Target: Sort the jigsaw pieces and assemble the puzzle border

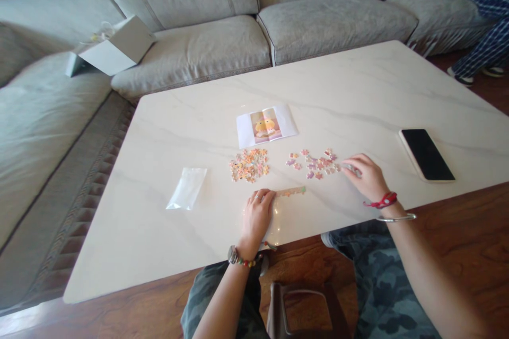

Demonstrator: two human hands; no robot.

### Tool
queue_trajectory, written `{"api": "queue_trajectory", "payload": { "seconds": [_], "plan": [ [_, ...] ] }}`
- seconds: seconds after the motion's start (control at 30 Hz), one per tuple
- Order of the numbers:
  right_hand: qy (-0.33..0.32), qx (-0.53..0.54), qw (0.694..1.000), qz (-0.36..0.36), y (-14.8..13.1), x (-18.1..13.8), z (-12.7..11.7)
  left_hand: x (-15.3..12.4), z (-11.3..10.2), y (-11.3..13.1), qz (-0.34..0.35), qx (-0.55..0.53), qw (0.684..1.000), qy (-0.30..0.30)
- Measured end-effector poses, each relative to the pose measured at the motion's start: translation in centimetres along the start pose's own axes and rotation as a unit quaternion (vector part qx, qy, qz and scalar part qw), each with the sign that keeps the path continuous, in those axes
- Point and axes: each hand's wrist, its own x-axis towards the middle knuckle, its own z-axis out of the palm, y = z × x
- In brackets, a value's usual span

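Observation:
My left hand [257, 214] rests on the white marble table [167, 254], fingers curled at the left end of a short joined strip of puzzle pieces [292, 191]. My right hand [365, 174] lies palm down at the right edge of a loose scatter of pink puzzle pieces [314, 164], fingertips touching them; what it may pinch is too small to make out. A denser heap of pastel pieces [249, 164] lies left of the scatter. Behind both sits a reference picture [266, 125] of a yellow figure on white paper.
A clear plastic bag [187, 188] lies left of the pieces. A black phone [427, 154] lies at the right. A grey sofa [222, 42] with a white box [115, 45] wraps the table's far side. Another person's legs [483, 42] show at the top right.

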Motion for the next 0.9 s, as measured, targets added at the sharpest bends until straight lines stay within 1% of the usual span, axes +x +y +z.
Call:
{"api": "queue_trajectory", "payload": {
  "seconds": [0.1,0.13,0.2,0.27,0.33,0.57,0.9],
  "plan": [
    [-0.077,0.043,0.991,-0.098,-4.1,0.0,2.2,0.0,-0.1,0.0,0.000,-0.002,1.000,0.004],
    [-0.101,0.045,0.987,-0.115,-5.1,0.0,3.1,-0.1,-0.1,0.0,0.000,-0.002,1.000,0.004],
    [-0.129,0.036,0.982,-0.132,-6.2,0.0,4.7,-0.1,-0.1,-0.2,0.004,-0.001,1.000,-0.001],
    [-0.141,0.033,0.979,-0.143,-6.4,0.0,5.7,-0.1,-0.1,-0.4,0.009,-0.002,1.000,-0.007],
    [-0.141,0.036,0.977,-0.155,-6.2,0.1,6.2,0.0,-0.1,-0.5,0.011,-0.004,1.000,-0.012],
    [-0.126,0.057,0.974,-0.178,-5.6,0.3,6.7,0.2,-0.4,-0.4,0.011,-0.009,1.000,-0.027],
    [-0.118,0.071,0.976,-0.171,-5.6,0.1,7.0,0.1,-0.3,-0.2,0.000,0.007,1.000,-0.025]
  ]
}}
